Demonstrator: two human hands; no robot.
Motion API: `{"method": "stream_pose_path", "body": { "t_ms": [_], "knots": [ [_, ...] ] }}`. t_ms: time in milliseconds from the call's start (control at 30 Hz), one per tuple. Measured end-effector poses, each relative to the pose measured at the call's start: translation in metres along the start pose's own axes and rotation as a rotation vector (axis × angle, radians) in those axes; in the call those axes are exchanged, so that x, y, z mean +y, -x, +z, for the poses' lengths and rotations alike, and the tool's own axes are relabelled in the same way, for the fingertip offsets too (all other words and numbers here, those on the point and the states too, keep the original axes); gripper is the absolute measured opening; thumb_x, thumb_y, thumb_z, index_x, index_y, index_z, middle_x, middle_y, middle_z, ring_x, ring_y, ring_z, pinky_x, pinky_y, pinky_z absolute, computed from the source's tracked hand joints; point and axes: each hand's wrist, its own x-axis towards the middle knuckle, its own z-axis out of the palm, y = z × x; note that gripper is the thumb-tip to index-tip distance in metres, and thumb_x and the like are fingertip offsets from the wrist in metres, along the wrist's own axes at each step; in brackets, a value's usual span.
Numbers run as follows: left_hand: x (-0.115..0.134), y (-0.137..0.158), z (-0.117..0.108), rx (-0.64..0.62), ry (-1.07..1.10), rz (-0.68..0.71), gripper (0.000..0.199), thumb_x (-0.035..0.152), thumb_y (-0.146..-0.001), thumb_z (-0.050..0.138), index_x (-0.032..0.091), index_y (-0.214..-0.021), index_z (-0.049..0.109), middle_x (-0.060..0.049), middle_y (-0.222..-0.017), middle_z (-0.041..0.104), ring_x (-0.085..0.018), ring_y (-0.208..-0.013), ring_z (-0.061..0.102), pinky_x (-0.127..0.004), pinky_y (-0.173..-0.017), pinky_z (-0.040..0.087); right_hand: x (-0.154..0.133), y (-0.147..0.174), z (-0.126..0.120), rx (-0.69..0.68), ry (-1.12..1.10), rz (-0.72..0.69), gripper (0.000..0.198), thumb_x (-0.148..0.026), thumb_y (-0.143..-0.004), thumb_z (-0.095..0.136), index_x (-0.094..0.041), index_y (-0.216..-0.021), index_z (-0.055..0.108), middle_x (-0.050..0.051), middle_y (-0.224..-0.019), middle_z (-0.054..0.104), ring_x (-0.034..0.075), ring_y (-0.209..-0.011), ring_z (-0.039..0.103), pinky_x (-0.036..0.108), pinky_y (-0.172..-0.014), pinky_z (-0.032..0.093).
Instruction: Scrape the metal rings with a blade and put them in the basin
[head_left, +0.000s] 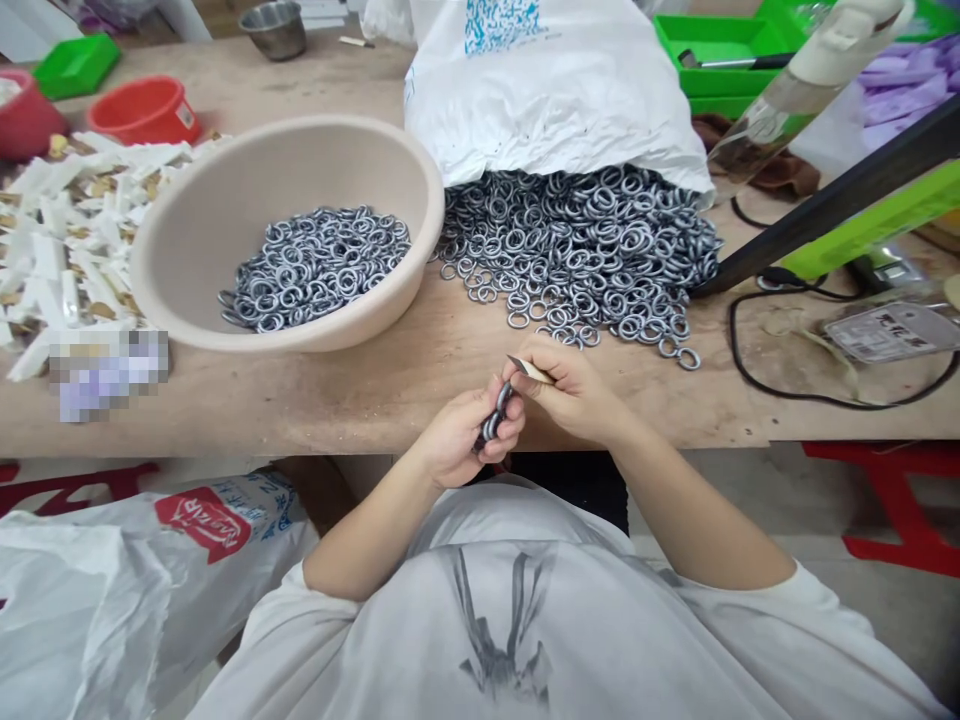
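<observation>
Several dark grey rings (491,425) are gripped in my left hand (469,430), in front of my body at the table's near edge. My right hand (574,390) is closed around a small knife (531,370) with a pale handle and a short dark blade. The blade points left, just above the held rings; whether it touches them I cannot tell. Beyond my hands, a heap of the same rings (577,250) spills from the mouth of a white sack (547,110). More rings (315,265) lie in a large beige basin (285,340) to the left.
White strips and brown bits (67,230) cover the table's left side near a red bowl (142,110). On the right are a black bar (825,200), a dark cable (780,385), a clear bottle (810,85) and a green tray (720,40). A white bag (150,590) stands below left.
</observation>
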Motion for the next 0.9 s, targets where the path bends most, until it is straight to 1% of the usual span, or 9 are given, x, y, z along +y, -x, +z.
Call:
{"method": "stream_pose_path", "body": {
  "t_ms": [67, 167, 233, 333, 433, 500, 667, 767, 900],
  "knots": [
    [-0.003, -0.001, 0.005, 0.044, -0.001, 0.077, 0.051, 0.060, -0.076, 0.076, 0.017, -0.076, 0.049, 0.006, -0.059, 0.043, -0.002, -0.043, 0.033, -0.014, -0.038, 0.020, 0.003, 0.006, 0.005, 0.051, -0.086, 0.033, 0.036, -0.056, -0.091, 0.062, -0.021, -0.086, 0.067, 0.003, -0.079, 0.065, 0.017, -0.076, 0.058, 0.032, -0.075, 0.045],
    [-0.008, -0.005, 0.008, 0.150, -0.054, 0.215, 0.052, 0.060, -0.074, 0.078, 0.017, -0.076, 0.049, 0.006, -0.058, 0.043, -0.003, -0.045, 0.035, -0.013, -0.040, 0.022, 0.008, 0.011, 0.013, 0.091, -0.273, 0.146, 0.042, -0.062, -0.084, 0.069, -0.022, -0.095, 0.062, 0.000, -0.080, 0.065, 0.016, -0.069, 0.060, 0.031, -0.068, 0.048],
    [-0.010, -0.008, 0.008, 0.187, -0.085, 0.269, 0.052, 0.061, -0.075, 0.077, 0.017, -0.073, 0.049, 0.006, -0.057, 0.042, -0.003, -0.044, 0.034, -0.014, -0.040, 0.022, 0.010, 0.013, 0.016, 0.169, -0.286, 0.183, 0.043, -0.064, -0.085, 0.066, -0.022, -0.094, 0.061, 0.000, -0.078, 0.063, 0.015, -0.068, 0.060, 0.030, -0.066, 0.048],
    [-0.011, -0.010, 0.009, 0.227, -0.091, 0.297, 0.054, 0.062, -0.076, 0.075, 0.017, -0.068, 0.046, 0.007, -0.055, 0.041, -0.002, -0.043, 0.032, -0.014, -0.039, 0.021, 0.009, 0.019, 0.014, 0.252, -0.070, 0.141, 0.039, -0.059, -0.092, 0.058, -0.020, -0.089, 0.061, 0.000, -0.076, 0.062, 0.015, -0.070, 0.057, 0.028, -0.066, 0.044],
    [-0.011, -0.011, 0.011, 0.277, -0.065, 0.286, 0.055, 0.063, -0.074, 0.076, 0.018, -0.069, 0.045, 0.007, -0.054, 0.040, -0.002, -0.042, 0.031, -0.015, -0.039, 0.021, 0.003, 0.029, 0.012, 0.158, 0.156, 0.022, 0.034, -0.048, -0.098, 0.053, -0.019, -0.082, 0.061, 0.000, -0.071, 0.060, 0.013, -0.065, 0.054, 0.027, -0.062, 0.038],
    [-0.012, -0.011, 0.013, 0.303, -0.059, 0.278, 0.054, 0.063, -0.074, 0.076, 0.018, -0.069, 0.046, 0.008, -0.053, 0.040, -0.002, -0.041, 0.031, -0.015, -0.038, 0.022, 0.000, 0.034, 0.012, 0.138, 0.262, -0.051, 0.034, -0.043, -0.099, 0.053, -0.018, -0.078, 0.059, -0.001, -0.068, 0.057, 0.012, -0.061, 0.051, 0.026, -0.059, 0.035],
    [-0.013, -0.012, 0.015, 0.329, -0.060, 0.289, 0.055, 0.062, -0.072, 0.078, 0.018, -0.068, 0.046, 0.008, -0.052, 0.039, -0.002, -0.041, 0.030, -0.015, -0.039, 0.022, -0.002, 0.037, 0.019, 0.132, 0.355, -0.062, 0.037, -0.044, -0.099, 0.053, -0.019, -0.072, 0.056, -0.003, -0.063, 0.051, 0.010, -0.056, 0.045, 0.026, -0.056, 0.031],
    [-0.014, -0.010, 0.012, 0.318, -0.092, 0.298, 0.055, 0.062, -0.071, 0.079, 0.018, -0.068, 0.047, 0.008, -0.053, 0.038, -0.003, -0.043, 0.029, -0.015, -0.040, 0.022, 0.004, 0.033, 0.017, 0.105, 0.333, 0.023, 0.042, -0.047, -0.099, 0.049, -0.019, -0.069, 0.055, -0.002, -0.062, 0.052, 0.011, -0.056, 0.047, 0.026, -0.057, 0.030],
    [-0.019, -0.003, 0.007, 0.217, -0.223, 0.303, 0.055, 0.064, -0.077, 0.073, 0.017, -0.065, 0.048, 0.006, -0.054, 0.038, -0.004, -0.046, 0.031, -0.017, -0.042, 0.022, 0.018, 0.015, -0.002, 0.288, 0.456, 0.296, 0.047, -0.052, -0.100, 0.042, -0.021, -0.069, 0.056, -0.001, -0.058, 0.051, 0.015, -0.057, 0.048, 0.028, -0.058, 0.029]
  ]
}}
